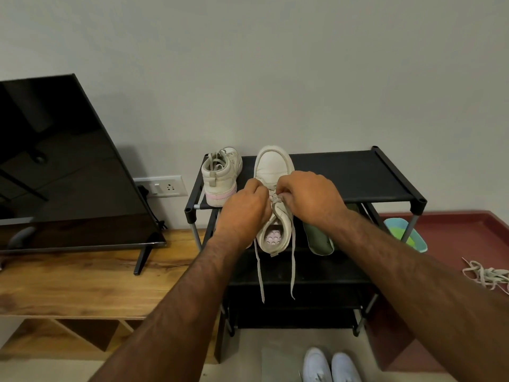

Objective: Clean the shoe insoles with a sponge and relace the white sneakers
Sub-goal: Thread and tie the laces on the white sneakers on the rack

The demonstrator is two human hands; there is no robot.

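1. The white sneaker (272,164) lies toe-away on the top shelf of the black shoe rack (358,175).
2. The left hand (242,208) and right hand (308,197) each pinch the lace (259,271) at the eyelets, fingertips curled close. Pull evenly (the dangling ends should stay matched).

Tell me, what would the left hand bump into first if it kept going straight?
Probably the white sneaker on the rack: the left hand points at its middle, pinching its lace. Depth is unclear.
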